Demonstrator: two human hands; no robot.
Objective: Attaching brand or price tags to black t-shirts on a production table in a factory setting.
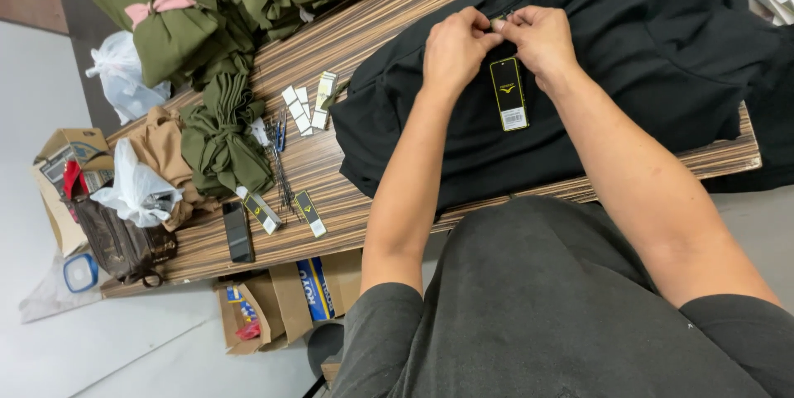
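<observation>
Head view: on the striped bench (389,26), the black garment (628,59) lies spread toward the right. A black-and-yellow hang tag (509,94) dangles below both hands, left hand (453,51) and right hand (539,38), pinched together at the garment's neckline on something too small to tell. Judgement: the tiny fastener could slip from the fingertips, or the tag could tear off if tugged.

- Upper garment: a dark grey, short-sleeved shirt of plain, soft knit cloth, without print or pattern.
- Sleeves: both end above the elbow, each with a plain folded hem; the forearms below them are bare.
- Left hand (453,49): no glove, ring, watch or band visible.
- Right hand (542,38): likewise bare; wrist unadorned.
- Fingers: uncovered, nails short.
</observation>
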